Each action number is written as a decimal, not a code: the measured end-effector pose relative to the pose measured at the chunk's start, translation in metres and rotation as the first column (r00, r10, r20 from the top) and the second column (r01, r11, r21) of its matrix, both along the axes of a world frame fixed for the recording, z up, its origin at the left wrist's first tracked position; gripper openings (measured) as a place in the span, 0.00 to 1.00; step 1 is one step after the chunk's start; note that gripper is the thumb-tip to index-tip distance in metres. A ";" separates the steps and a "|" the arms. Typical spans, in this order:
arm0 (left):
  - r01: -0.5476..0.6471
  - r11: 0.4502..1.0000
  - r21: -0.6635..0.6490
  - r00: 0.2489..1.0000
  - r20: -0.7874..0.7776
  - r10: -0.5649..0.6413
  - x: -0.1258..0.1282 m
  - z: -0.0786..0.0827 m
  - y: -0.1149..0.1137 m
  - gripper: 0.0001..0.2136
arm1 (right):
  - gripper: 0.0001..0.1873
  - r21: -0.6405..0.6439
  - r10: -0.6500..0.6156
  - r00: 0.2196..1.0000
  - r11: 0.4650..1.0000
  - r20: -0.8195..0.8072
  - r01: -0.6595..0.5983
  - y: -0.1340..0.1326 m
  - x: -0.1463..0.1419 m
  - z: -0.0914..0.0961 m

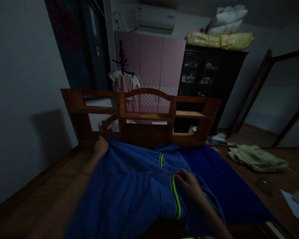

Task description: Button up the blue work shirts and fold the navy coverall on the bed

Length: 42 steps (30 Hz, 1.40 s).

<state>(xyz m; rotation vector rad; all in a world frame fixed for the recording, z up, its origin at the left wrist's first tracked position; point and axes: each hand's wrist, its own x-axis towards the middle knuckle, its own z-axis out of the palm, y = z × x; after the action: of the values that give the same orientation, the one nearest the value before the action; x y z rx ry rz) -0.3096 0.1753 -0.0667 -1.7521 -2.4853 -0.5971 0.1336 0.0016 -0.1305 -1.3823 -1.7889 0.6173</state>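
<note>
A blue work jacket [134, 179] with fluorescent yellow-green strips lies spread and wrinkled over the surface before me. My left hand [101, 146] is closed on its far left edge, close to the wooden shelf unit, and the cloth is drawn taut there. Over the middle right, my right hand [188, 182] pinches the jacket's cloth beside the longer strip. Some of its fingers are hidden. Under and to the right of the jacket is a darker, brighter-blue cloth [221, 179].
The wooden shelf unit [147, 117] stands along the far edge, beside a wall on the left. On the right are folded pale green cloths [257, 157], a clear round dish [266, 184] and white paper [295, 202]. Farther back stand a pink wardrobe [150, 59] and a dark cabinet [224, 73].
</note>
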 end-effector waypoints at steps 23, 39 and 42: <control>0.619 0.749 0.238 0.583 0.500 -0.640 0.270 -0.102 -0.189 0.05 | 0.09 -0.113 0.068 0.991 0.990 -0.117 -0.082 -0.018 -0.005 -0.037; 0.566 0.809 0.159 0.673 0.479 -0.564 0.271 -0.116 -0.190 0.05 | 0.08 -0.086 0.103 0.971 0.989 -0.217 -0.124 -0.022 -0.003 -0.044; 0.567 0.805 0.174 0.660 0.489 -0.571 0.269 -0.114 -0.193 0.05 | 0.09 -0.114 0.131 0.957 0.980 -0.260 -0.165 -0.022 -0.003 -0.040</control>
<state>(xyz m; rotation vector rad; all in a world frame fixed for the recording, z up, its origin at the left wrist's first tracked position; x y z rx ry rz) -0.0404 -0.0175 -0.1804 -2.6971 -2.1143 -1.2751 0.1309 -0.0207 -0.1707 -1.2026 -1.6792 0.9658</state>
